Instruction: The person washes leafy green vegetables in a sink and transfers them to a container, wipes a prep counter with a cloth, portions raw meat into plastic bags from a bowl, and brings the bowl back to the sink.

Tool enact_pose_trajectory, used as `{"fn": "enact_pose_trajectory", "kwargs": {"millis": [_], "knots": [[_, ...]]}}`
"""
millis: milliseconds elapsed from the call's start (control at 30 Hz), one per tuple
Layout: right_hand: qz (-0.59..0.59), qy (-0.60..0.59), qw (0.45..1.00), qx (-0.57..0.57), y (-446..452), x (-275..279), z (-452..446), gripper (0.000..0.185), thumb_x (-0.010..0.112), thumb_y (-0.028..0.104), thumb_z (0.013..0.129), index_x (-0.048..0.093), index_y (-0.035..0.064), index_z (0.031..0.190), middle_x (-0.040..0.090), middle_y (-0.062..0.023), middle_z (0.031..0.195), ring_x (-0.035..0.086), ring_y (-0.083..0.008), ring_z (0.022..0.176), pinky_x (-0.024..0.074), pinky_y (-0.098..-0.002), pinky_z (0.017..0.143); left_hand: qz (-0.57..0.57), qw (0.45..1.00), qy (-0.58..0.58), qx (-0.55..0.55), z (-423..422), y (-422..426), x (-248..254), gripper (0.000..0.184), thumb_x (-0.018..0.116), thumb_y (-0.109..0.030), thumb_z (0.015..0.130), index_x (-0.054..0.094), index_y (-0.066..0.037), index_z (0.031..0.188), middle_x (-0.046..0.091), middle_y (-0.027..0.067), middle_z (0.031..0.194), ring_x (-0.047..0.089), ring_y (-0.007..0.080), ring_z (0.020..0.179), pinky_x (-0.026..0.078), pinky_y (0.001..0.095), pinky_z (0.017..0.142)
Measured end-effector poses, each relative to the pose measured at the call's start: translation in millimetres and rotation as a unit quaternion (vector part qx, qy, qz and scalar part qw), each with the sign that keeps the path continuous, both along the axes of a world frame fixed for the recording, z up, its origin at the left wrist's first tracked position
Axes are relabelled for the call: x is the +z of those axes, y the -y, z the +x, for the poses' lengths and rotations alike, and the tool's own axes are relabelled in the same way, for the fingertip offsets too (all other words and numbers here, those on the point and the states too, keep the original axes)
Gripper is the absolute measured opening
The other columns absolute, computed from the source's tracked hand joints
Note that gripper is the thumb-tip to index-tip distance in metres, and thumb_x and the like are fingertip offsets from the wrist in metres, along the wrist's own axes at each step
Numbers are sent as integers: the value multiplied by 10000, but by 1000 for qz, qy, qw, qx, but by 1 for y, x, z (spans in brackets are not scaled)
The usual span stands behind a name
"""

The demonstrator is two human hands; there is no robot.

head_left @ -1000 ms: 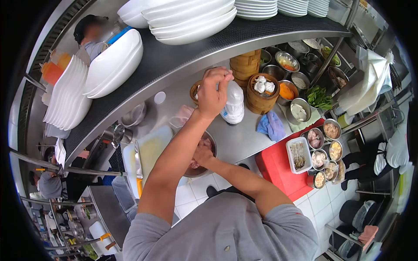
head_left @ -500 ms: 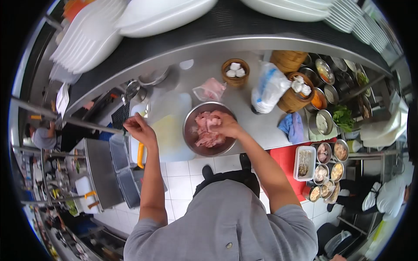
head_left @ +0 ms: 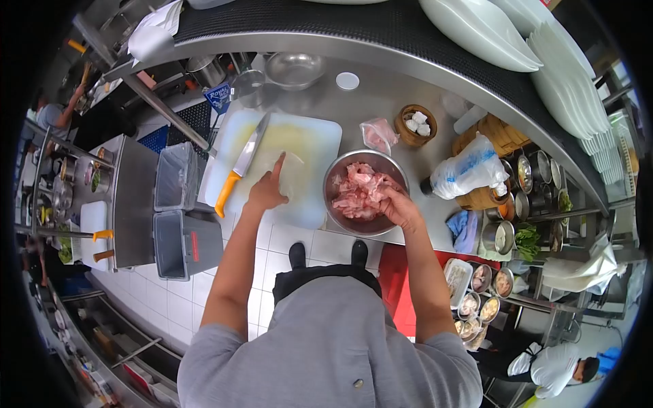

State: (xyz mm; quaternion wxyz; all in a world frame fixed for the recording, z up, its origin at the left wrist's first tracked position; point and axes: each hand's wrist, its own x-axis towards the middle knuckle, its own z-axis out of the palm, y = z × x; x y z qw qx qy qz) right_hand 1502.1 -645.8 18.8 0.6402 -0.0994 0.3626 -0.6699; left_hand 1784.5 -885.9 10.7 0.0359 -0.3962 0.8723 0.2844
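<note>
Over the lower part of the white cutting board [head_left: 309,132] is my left hand [head_left: 269,187], fingers apart and index finger extended. A clear, thin round sheet or lid [head_left: 294,173], hard to make out, lies by its fingertips. My right hand [head_left: 400,207] is at the right side of a steel bowl [head_left: 340,226], its fingers closed on pieces of raw pink meat [head_left: 358,190]. A knife [head_left: 252,146] with a yellow handle rests on the board's left side. Behind the bowl lies a clear bag of pink meat [head_left: 379,134].
A bamboo steamer [head_left: 407,136] with white items stands behind the bowl. To the right are a wrapped bottle [head_left: 462,170], a blue cloth [head_left: 462,230] and several food tins. A plate shelf [head_left: 381,51] crosses above. Another person [head_left: 554,367] is at the lower right.
The view has shifted left. My left hand has come down from above the counter to the cutting board. My right hand has stayed at the bowl and now lifts some meat.
</note>
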Motion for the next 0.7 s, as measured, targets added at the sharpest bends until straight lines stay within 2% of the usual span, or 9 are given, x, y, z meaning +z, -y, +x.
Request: {"fn": "enact_pose_trajectory", "kwargs": {"millis": [33, 100, 133, 200, 300, 433, 500, 633, 700], "knots": [[12, -26, 1000, -11, 0, 0, 3, 376, 528, 37, 947, 490, 49, 1321, 609, -119, 1222, 652, -240, 1063, 570, -429, 911, 2, 1000, -2, 3, -2, 11, -10, 953, 783, -292, 737, 276, -216, 1540, 631, 193, 1005, 633, 370, 1006, 533, 451, 830], [20, -51, 998, -20, -1, 0, 7, 366, 531, 63, 954, 488, 41, 1317, 610, -123, 1219, 652, -246, 1066, 571, -435, 910, -11, 998, -48, -45, -5, 27, -22, 697, 705, -540, 808, 571, -103, 1334, 665, 216, 970, 646, 376, 997, 525, 449, 845], [25, -46, 998, -27, -1, 2, 7, 367, 542, 61, 948, 491, 36, 1310, 614, -124, 1211, 652, -246, 1064, 576, -430, 901, -15, 998, -48, -43, -8, 30, -20, 697, 705, -540, 808, 571, -103, 1334, 665, 216, 970, 646, 376, 997, 525, 449, 845], [29, -38, 998, -33, 0, 5, 7, 367, 554, 60, 943, 494, 30, 1304, 617, -125, 1203, 653, -246, 1063, 581, -424, 892, -13, 991, -20, 130, -21, 24, -13, 766, 503, -738, 858, 709, -12, 989, 690, 239, 950, 665, 376, 967, 517, 449, 847], [38, -54, 996, -56, 6, 4, 8, 350, 571, 45, 932, 515, 36, 1278, 617, -117, 1196, 654, -234, 1043, 590, -411, 873, -72, 962, 33, 262, -40, 15, -11, 830, 398, -761, 888, 704, 8, 825, 695, 261, 969, 678, 379, 961, 518, 446, 851], [64, -173, 980, -79, 18, -1, 12, 315, 619, 55, 906, 555, 67, 1213, 634, -87, 1120, 640, -191, 1012, 569, -348, 860, -87, 953, 20, 290, -65, 23, 13, 893, 367, -806, 861, 658, 32, 965, 684, 259, 1028, 673, 374, 995, 521, 443, 872], [97, -461, 880, -60, 23, -8, 14, 306, 654, 61, 870, 585, 65, 1168, 639, -63, 1091, 626, -169, 993, 518, -303, 867, -93, 951, 47, 291, -76, 28, 22, 771, 517, -664, 886, 531, 44, 1193, 665, 244, 1086, 671, 372, 1008, 529, 430, 885], [86, -506, 857, -38, 21, -13, 10, 301, 664, 55, 895, 579, 91, 1182, 615, -9, 1067, 599, -125, 971, 524, -285, 784, -62, 974, 64, 208, -79, 39, -2, 666, 668, -417, 860, 403, 41, 1265, 655, 220, 1106, 669, 369, 1020, 543, 419, 872], [91, -477, 873, -50, 23, 0, 9, 296, 641, 50, 908, 571, 73, 1195, 621, -34, 1086, 615, -151, 988, 540, -302, 803, -89, 980, 19, 179, -79, 39, -12, 508, 692, -145, 803, 427, 5, 1210, 653, 224, 1066, 674, 379, 977, 555, 431, 809]]}}
